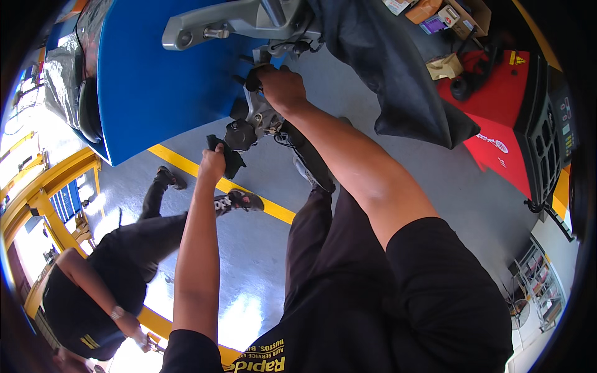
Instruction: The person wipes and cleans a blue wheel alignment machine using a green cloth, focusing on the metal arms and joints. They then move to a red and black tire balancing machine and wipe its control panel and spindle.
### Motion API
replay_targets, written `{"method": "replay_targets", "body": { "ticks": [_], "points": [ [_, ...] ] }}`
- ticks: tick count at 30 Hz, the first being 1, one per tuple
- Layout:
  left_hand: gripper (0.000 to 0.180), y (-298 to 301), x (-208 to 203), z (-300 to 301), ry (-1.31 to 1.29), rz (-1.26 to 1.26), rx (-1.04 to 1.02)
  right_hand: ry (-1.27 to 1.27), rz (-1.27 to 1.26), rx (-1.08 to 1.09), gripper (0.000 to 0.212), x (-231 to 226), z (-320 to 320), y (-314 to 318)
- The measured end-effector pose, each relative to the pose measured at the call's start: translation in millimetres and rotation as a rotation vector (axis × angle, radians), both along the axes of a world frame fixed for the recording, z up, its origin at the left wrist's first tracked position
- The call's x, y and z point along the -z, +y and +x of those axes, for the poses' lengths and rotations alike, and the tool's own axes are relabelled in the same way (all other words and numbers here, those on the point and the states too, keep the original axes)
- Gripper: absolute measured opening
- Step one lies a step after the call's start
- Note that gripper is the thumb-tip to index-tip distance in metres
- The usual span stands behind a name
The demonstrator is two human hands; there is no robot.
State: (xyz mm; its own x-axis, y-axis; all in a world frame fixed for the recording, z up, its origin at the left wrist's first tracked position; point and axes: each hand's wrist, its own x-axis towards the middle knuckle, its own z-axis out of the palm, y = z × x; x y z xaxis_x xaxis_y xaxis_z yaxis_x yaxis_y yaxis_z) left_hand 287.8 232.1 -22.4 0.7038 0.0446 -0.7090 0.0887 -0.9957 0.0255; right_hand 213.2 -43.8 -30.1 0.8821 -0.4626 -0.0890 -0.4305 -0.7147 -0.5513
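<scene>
- The person's left hand [212,163] is closed tight around a dark rag or small black part [229,156] just below a black round knob [240,134] on the metal steering-knuckle assembly [258,115].
- The right hand [283,87] is wrapped over the top of that assembly, fingers curled shut around a dark fitting; what sits under the palm is hidden.
- The assembly hangs beside the blue car body [149,81], under a grey cast arm [230,25]. As a judgement, work on it is under way: both hands grip it, and the parts look mounted, not removed.
- Right of the assembly, well apart, stands a red machine [497,105] with a small yellow triangular warning sign [518,59].
- Above the machine lie cardboard boxes [444,65], tan, orange and purple.
- Below the assembly a yellow floor line [186,165] crosses the grey floor, where a co-worker in black [106,273] crouches.
</scene>
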Motion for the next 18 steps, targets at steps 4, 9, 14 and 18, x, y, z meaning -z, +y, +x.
{"method": "replay_targets", "body": {
  "ticks": [4, 9, 14, 18],
  "points": [
    [0.074, 3.0, -0.1, -4.8, -0.042, -0.011, 0.031, -0.1, 0.248, 0.146, 0.032, -8.2, -22.9, -4.6],
    [0.072, -4.1, -12.2, -13.7, -0.087, -0.038, 0.055, 0.156, 0.509, 0.472, 0.055, 45.5, -76.0, 1.7],
    [0.071, -1.6, -13.2, -15.0, -0.086, -0.054, 0.035, 0.241, 0.52, 0.053, 0.049, 79.6, -50.5, 3.8],
    [0.072, -5.7, -6.2, -5.5, -0.074, -0.063, 0.067, 0.175, 0.447, 0.172, 0.033, 138.6, -17.2, 37.5]
  ]
}}
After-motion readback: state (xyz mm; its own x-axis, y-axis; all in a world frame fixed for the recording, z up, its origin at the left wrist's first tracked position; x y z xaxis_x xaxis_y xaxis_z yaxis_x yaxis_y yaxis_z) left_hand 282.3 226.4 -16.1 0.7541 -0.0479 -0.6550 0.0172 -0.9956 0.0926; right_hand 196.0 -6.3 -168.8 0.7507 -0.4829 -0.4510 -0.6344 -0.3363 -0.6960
